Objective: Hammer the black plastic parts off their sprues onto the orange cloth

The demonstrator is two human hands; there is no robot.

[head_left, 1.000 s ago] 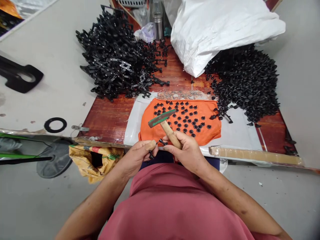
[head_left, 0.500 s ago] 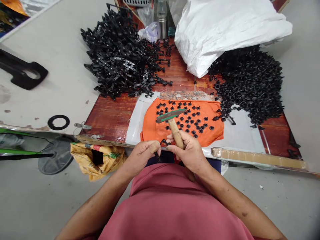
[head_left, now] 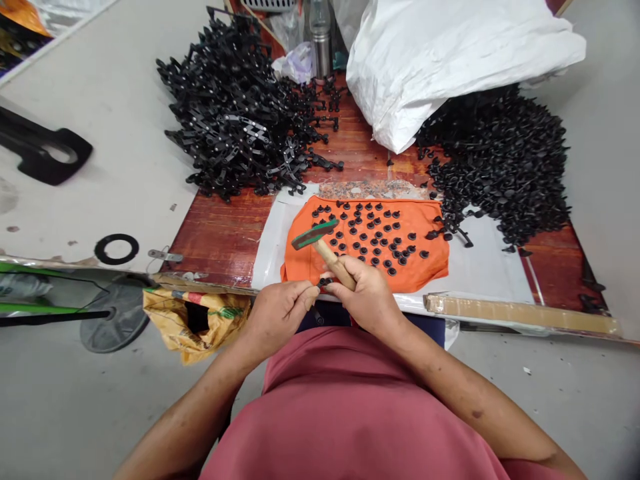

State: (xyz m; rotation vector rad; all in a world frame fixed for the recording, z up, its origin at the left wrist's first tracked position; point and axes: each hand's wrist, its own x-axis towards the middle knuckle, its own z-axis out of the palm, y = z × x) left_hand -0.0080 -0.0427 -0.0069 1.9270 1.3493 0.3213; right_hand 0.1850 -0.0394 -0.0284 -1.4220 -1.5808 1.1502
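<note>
My right hand (head_left: pixel 367 293) is wrapped round the wooden handle of a hammer (head_left: pixel 334 261), whose green-edged head lies over the orange cloth. My left hand (head_left: pixel 287 310) pinches a small black linkage part (head_left: pixel 325 283) at the table's front edge, and the fingertips of my right hand touch its other side. Fingers hide most of this part. Several small black round pieces (head_left: pixel 380 235) stand spread over the orange cloth (head_left: pixel 425 230) just beyond my hands.
A heap of black jointed linkages (head_left: pixel 240 113) is at the back left. Small black pieces (head_left: pixel 505 167) are piled at the right, partly under a white sack (head_left: pixel 450 60). A metal-based bottle (head_left: pixel 321 47) stands at the back; a yellow bag (head_left: pixel 170 320) hangs below the left edge.
The hammer has shifted left and slightly down with my right hand. Both hands have come closer together around the black part, which now shows less.
</note>
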